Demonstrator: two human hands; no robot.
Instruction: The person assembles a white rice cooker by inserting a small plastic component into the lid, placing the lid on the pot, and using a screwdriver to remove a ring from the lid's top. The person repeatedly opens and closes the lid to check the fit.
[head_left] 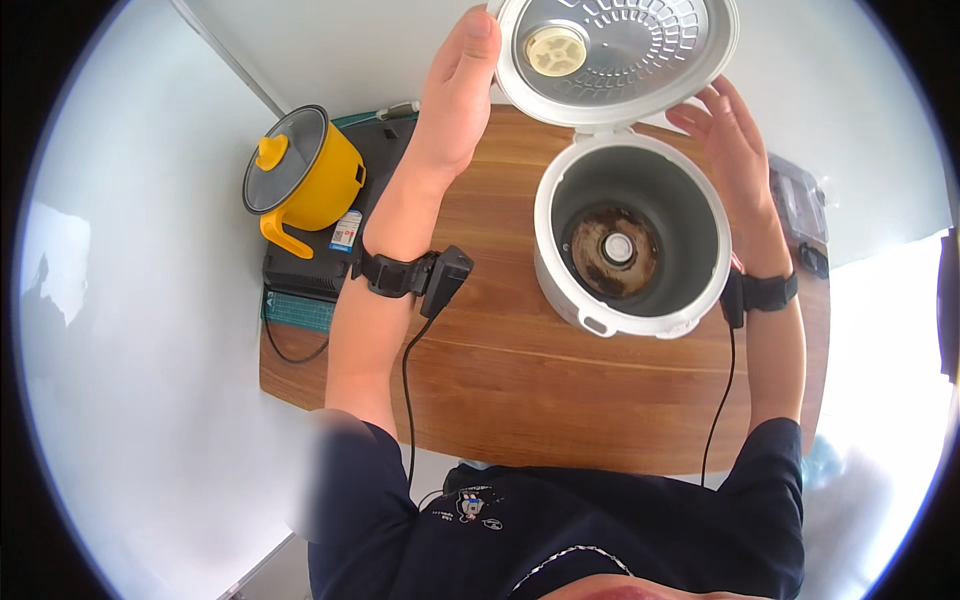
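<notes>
A white rice cooker stands on the table with its hinged lid tipped back. Its grey inner wall is bare of a pot, and a brown-stained heating plate with a round central knob shows at the bottom. My left hand grips the lid's left rim, thumb in front and the other fingers hidden behind it. At the lid's lower right edge is my right hand, its fingers stretched and apart, the tips close to the rim; whether they touch it I cannot tell.
A yellow electric pot with a glass lid rests on a black case at the left, above a green cutting mat. At the right lies a clear plastic box. Black cables hang from both wrist straps across the wooden table.
</notes>
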